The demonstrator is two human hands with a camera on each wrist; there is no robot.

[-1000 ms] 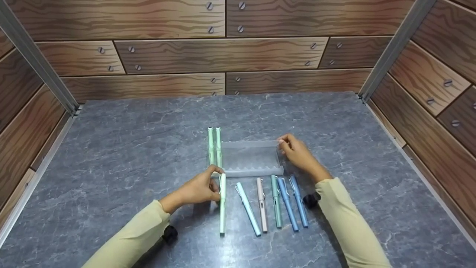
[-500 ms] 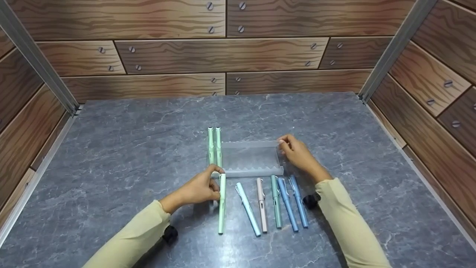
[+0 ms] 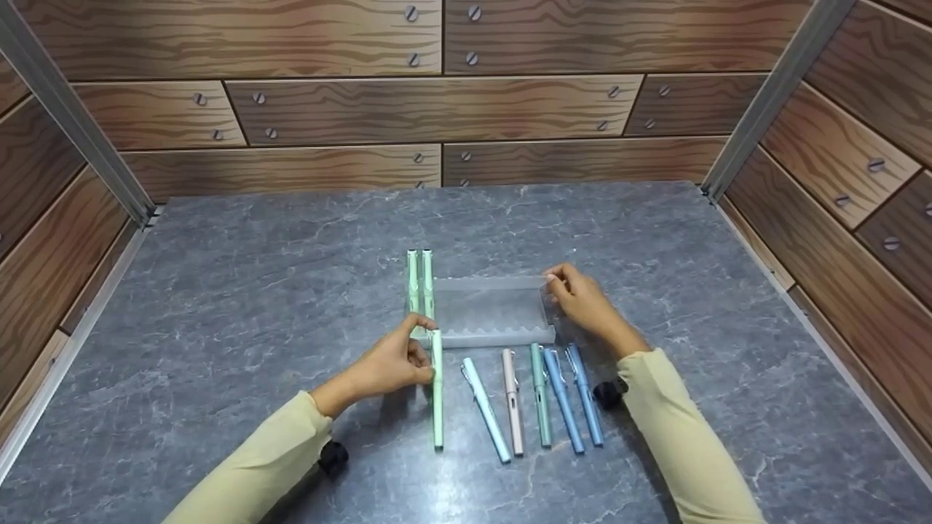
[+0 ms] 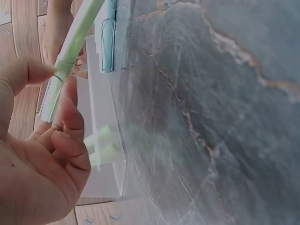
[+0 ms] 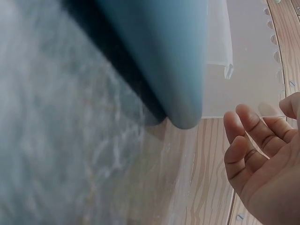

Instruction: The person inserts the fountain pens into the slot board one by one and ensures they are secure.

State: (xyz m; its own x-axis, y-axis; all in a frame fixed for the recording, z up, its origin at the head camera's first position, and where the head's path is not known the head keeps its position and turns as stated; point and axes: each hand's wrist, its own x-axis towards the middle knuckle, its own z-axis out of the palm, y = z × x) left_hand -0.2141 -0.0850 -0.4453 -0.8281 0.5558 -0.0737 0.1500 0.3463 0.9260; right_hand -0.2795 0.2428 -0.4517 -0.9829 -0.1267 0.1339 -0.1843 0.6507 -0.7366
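My left hand [image 3: 389, 360] pinches a light green pen [image 3: 437, 415] between thumb and fingers, near its clip end. In the left wrist view the pen [image 4: 75, 42] slants upward past the thumb. Its cap end is just at the front edge of a clear, notched pen tray [image 3: 499, 339]. Two other light green pens [image 3: 427, 280] lie side by side in the tray's left end. At the tray's back right corner, my right hand [image 3: 586, 302] grips the edge with thumb and fingertips. The right wrist view shows this hand [image 5: 267, 159] beside the tray's clear wall.
In front of the tray lie a light blue pen [image 3: 486, 411], a pinkish-grey pen [image 3: 512, 404], a teal pen [image 3: 541, 400] and two blue pens [image 3: 585, 397]. The grey marbled table [image 3: 255, 291] is bounded by wood-patterned walls [image 3: 429, 109].
The left hand has shifted the light green pen slightly forward, toward the tray. My right hand and the tray have stayed in place.
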